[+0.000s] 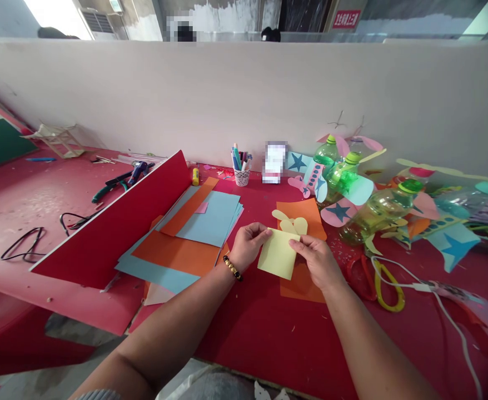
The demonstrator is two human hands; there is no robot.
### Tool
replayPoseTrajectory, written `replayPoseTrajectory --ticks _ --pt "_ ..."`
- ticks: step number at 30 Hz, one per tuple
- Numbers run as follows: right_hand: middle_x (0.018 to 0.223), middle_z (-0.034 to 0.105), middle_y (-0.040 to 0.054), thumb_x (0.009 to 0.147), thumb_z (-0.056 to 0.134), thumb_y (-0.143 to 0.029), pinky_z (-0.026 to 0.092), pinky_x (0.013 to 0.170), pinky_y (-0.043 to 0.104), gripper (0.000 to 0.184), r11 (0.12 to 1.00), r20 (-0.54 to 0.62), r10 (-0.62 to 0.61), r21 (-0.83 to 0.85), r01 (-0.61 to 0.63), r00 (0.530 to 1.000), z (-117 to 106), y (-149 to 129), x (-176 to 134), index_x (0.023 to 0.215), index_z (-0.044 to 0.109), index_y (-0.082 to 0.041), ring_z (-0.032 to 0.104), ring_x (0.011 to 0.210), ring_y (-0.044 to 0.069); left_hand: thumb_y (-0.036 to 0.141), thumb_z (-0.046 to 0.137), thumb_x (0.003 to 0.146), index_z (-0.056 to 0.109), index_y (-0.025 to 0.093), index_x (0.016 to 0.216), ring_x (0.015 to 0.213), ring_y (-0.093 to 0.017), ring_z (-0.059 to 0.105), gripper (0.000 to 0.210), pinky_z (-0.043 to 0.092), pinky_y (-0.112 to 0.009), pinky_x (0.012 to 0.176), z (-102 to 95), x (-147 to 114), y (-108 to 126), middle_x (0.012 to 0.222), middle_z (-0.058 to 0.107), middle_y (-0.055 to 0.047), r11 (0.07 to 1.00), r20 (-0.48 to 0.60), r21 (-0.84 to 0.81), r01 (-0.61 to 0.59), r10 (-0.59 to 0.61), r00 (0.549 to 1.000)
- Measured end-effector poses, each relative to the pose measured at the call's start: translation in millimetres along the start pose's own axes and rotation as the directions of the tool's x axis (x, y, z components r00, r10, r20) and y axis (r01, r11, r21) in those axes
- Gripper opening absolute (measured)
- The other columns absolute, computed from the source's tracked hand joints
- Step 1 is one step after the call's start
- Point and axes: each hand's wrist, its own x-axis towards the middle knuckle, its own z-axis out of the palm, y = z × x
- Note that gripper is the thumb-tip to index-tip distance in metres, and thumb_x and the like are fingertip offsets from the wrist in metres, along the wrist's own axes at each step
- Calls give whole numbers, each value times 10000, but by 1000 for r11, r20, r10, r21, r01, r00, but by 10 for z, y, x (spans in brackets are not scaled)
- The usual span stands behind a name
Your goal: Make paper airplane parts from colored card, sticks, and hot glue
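A small pale yellow sheet of paper (278, 256) is held up over the red table between both of my hands. My left hand (246, 244) pinches its upper left corner between thumb and fingers. At the upper right edge, my right hand (317, 260) grips the same sheet. Just behind it lie pale yellow petal-shaped cutouts (298, 225) on an orange sheet (310, 211). Another orange piece (302, 286) lies flat under the held paper, partly hidden by it.
Blue sheets (210, 219) and orange strips are stacked on the left beside a standing red panel (123, 222). Plastic bottles (377, 214) with paper wings crowd the right, near yellow-handled scissors (389, 289) and a white cable (452, 316). A pen cup (242, 176) stands behind.
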Motion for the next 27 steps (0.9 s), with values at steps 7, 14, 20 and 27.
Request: replayPoseTrajectory --ticks 7,14,20,27 --pt "667 663 11 713 676 -485 474 614 284 296 991 50 11 -131 -4 999 8 38 16 673 678 -192 602 675 206 444 656 749 498 153 635 564 -79 406 350 328 -214 550 -9 24 -36 597 460 33 997 -35 -71 -27 25 999" --pt "591 608 -18 745 664 -449 413 568 250 311 992 42 -7 -126 12 999 -19 13 12 583 642 -184 545 599 153 418 667 746 498 148 630 547 -69 379 339 309 -209 527 11 4 -24 584 449 36 994 -36 -109 3 -7 999" --pt "611 651 6 749 614 -550 461 574 286 365 983 -39 -56 -178 48 998 -15 36 5 674 670 -198 613 665 219 425 667 744 509 147 638 546 -73 396 337 320 -210 529 27 -14 -27 590 469 28 997 30 -71 23 -21 999" --pt "550 636 12 728 591 -629 459 516 292 449 970 -112 -96 -235 67 989 -12 40 17 619 645 -197 615 607 229 416 674 740 520 146 643 558 -79 429 325 340 -213 541 55 -12 -36 598 499 24 995 44 -96 28 -24 999"
